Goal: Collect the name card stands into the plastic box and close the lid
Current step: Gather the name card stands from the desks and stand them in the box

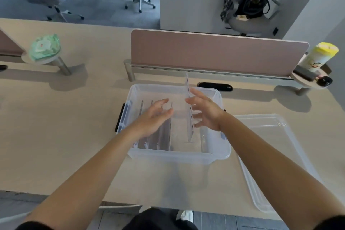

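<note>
A clear plastic box [179,156] stands open on the desk in front of me. Several clear name card stands [158,136] stand upright in its left half. One more clear stand [189,102] is upright over the box's right half, its top above the rim. My right hand [205,111] is against that stand, thumb on its left face and fingers on its right. My left hand [155,115] hovers over the stands in the left half with fingers spread, holding nothing. The clear lid [276,155] lies flat on the desk right of the box.
A pink divider panel [218,50] runs behind the box, with a black oblong object [214,86] at its foot. A yellow-capped wipe canister [319,56] stands on a small shelf at right, a green wipe pack [44,46] at left. Office chairs stand beyond.
</note>
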Tool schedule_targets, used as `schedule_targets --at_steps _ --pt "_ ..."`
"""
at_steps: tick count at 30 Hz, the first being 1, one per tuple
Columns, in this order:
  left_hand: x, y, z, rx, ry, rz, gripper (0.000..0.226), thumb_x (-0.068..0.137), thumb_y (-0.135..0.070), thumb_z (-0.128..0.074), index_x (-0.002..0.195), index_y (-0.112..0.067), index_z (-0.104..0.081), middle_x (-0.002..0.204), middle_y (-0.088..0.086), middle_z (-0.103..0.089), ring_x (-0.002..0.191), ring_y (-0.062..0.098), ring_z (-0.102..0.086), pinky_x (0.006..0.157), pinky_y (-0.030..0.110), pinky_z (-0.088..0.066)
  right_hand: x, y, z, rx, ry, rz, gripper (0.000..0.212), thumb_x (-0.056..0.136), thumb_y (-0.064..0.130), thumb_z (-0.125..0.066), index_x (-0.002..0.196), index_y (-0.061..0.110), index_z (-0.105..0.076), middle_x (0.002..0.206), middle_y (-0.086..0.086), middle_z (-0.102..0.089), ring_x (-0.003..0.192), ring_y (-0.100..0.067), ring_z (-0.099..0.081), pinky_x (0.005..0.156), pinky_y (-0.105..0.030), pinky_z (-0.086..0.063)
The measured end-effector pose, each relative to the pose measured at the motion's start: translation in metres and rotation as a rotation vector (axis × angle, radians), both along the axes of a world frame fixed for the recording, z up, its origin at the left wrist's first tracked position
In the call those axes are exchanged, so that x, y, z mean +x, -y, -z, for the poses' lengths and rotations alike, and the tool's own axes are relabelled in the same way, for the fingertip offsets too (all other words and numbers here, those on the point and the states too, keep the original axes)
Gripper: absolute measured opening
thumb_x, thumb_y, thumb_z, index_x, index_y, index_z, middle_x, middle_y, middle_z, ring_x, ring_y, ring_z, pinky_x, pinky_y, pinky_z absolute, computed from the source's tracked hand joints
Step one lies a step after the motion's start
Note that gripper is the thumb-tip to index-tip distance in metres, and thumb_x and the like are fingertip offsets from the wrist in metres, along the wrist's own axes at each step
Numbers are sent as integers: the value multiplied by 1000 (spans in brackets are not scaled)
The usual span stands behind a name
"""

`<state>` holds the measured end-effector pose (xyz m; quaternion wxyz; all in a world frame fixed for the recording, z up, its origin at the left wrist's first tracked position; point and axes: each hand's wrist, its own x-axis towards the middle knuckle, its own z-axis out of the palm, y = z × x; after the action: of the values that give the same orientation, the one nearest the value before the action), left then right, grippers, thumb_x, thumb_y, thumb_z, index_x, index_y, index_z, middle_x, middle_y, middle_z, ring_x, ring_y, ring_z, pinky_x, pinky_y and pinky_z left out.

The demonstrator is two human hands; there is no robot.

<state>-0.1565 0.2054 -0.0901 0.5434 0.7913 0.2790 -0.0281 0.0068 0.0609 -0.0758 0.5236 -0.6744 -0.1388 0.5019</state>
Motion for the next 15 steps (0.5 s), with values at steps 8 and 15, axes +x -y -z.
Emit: schedule_targets --at_steps 8,15 --pt "-35 -74 68 366 129 -219 26 89 -31 -66 113 -21 -68 116 -6 -64 116 16 -58 98 29 -41 5 0 62 -73 -239 158 59 81 35 -71 128 52 -40 153 -17 -28 128 -48 -40 90 -61 -43" --pt "-26 -96 105 566 -4 -244 55 84 -36 -65 136 -23 -52 145 12 -39 134 37 -35 106 44 -34 14 -5 106 -199 -266 163 87 68 35 -77 142 50 -35 156 -17 -25 133 -48 -36 99 -64 -37"
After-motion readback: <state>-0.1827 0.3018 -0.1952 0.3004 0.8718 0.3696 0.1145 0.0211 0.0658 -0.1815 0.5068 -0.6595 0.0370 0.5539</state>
